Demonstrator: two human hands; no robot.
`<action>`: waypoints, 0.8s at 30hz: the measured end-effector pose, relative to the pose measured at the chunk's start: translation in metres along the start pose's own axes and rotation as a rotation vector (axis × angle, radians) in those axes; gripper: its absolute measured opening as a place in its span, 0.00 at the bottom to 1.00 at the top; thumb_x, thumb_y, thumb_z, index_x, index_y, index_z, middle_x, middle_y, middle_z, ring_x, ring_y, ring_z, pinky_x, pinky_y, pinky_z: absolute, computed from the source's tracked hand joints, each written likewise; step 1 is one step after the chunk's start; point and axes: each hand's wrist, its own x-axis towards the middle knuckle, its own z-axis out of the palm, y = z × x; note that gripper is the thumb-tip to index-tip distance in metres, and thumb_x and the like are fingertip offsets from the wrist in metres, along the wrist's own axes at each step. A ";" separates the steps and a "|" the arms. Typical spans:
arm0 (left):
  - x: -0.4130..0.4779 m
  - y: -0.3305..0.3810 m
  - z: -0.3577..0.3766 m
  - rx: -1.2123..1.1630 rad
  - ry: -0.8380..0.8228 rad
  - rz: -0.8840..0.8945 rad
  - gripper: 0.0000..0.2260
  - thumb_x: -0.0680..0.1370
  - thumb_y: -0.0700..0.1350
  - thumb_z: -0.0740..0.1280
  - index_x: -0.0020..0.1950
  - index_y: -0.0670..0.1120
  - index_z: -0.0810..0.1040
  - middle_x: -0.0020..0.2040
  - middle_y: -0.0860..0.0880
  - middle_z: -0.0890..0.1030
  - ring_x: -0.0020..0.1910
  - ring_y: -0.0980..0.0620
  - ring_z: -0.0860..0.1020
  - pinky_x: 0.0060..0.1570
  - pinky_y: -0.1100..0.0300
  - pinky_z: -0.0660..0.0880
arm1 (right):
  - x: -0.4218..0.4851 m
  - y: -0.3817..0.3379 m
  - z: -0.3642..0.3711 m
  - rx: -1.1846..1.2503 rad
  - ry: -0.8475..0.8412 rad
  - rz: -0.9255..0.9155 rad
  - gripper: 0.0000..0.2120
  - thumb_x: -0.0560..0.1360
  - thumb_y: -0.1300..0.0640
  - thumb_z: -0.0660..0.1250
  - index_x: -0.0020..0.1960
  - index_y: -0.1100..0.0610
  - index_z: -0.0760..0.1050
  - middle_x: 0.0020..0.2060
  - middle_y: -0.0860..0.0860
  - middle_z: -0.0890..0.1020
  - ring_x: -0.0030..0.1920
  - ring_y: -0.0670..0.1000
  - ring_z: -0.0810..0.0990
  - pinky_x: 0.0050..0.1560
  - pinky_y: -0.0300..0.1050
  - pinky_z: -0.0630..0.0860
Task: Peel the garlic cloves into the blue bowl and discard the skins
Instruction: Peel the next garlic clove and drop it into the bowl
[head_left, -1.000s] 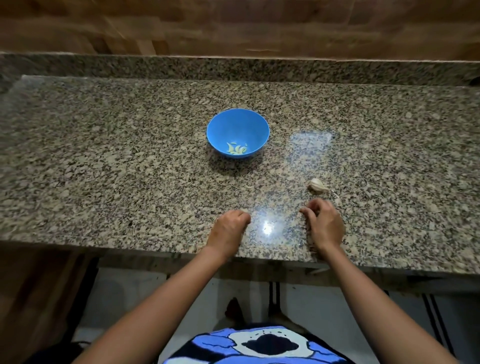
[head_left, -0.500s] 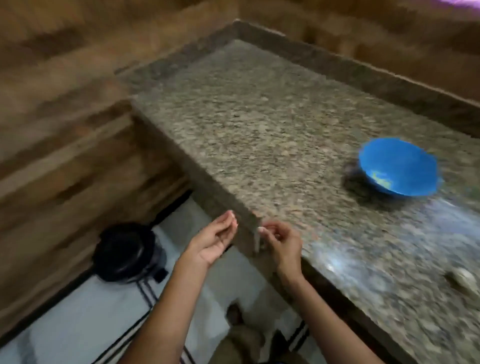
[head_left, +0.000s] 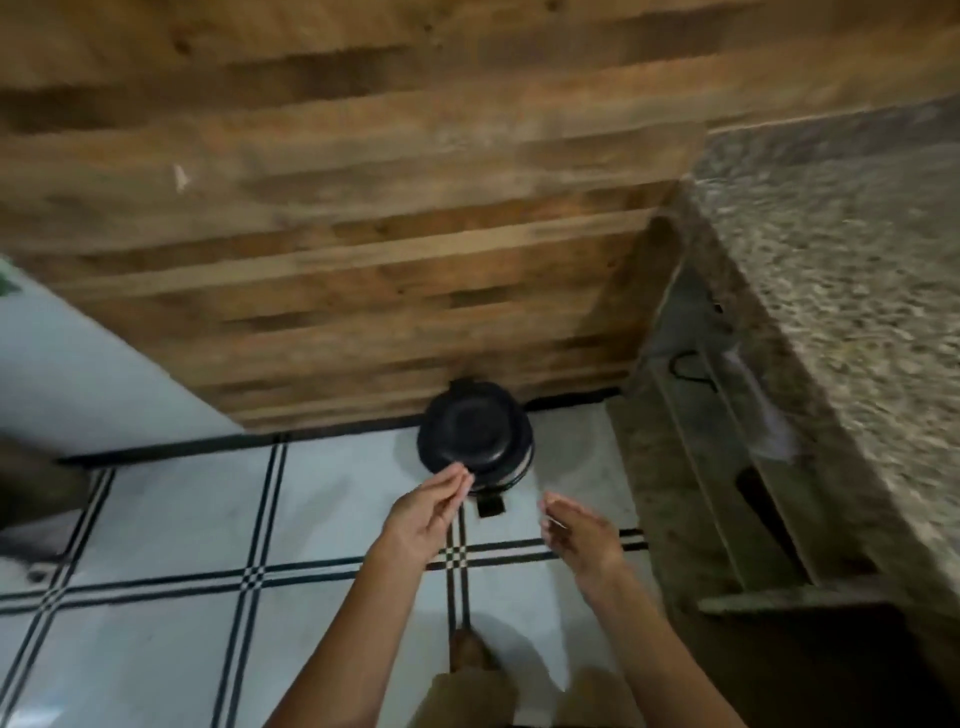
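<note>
The view points down at the floor; the blue bowl and the garlic are out of sight. A round black pedal bin (head_left: 475, 439) stands against the wooden wall with its lid down. My left hand (head_left: 428, 512) hovers at the bin's near rim, palm up and fingers straight. To the right of the bin's pedal is my right hand (head_left: 579, 535), its fingertips drawn together against the thumb as if pinching a garlic skin. The skin itself is too blurred to make out.
The granite counter (head_left: 857, 312) runs along the right, with an open shelf (head_left: 727, 441) under it. A wood-plank wall (head_left: 337, 234) rises behind the bin. The floor (head_left: 182, 519) is white tile with black lines. My foot (head_left: 470, 649) is just below the hands.
The view swung left and down from the counter to the bin. Both hands left the counter edge and now hang over the floor by the bin. The bowl has left the frame.
</note>
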 end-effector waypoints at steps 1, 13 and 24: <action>0.004 0.012 -0.005 0.004 0.006 -0.002 0.15 0.78 0.28 0.58 0.64 0.31 0.70 0.49 0.39 0.78 0.54 0.46 0.77 0.68 0.55 0.65 | 0.006 0.003 0.011 0.003 0.016 0.015 0.03 0.74 0.68 0.65 0.47 0.65 0.76 0.27 0.52 0.80 0.22 0.45 0.77 0.24 0.34 0.73; 0.046 0.080 -0.017 -0.049 -0.015 -0.024 0.10 0.77 0.28 0.61 0.56 0.33 0.76 0.52 0.38 0.80 0.55 0.45 0.78 0.63 0.53 0.71 | 0.045 -0.014 0.069 -0.059 0.036 0.046 0.09 0.81 0.63 0.56 0.58 0.64 0.72 0.43 0.53 0.79 0.44 0.50 0.78 0.54 0.45 0.73; 0.110 0.094 -0.002 0.056 0.074 -0.057 0.10 0.75 0.27 0.62 0.54 0.35 0.78 0.54 0.37 0.80 0.52 0.45 0.80 0.56 0.54 0.74 | 0.094 -0.011 0.095 -0.192 0.027 0.042 0.06 0.77 0.67 0.62 0.51 0.63 0.75 0.52 0.60 0.79 0.47 0.56 0.80 0.44 0.40 0.78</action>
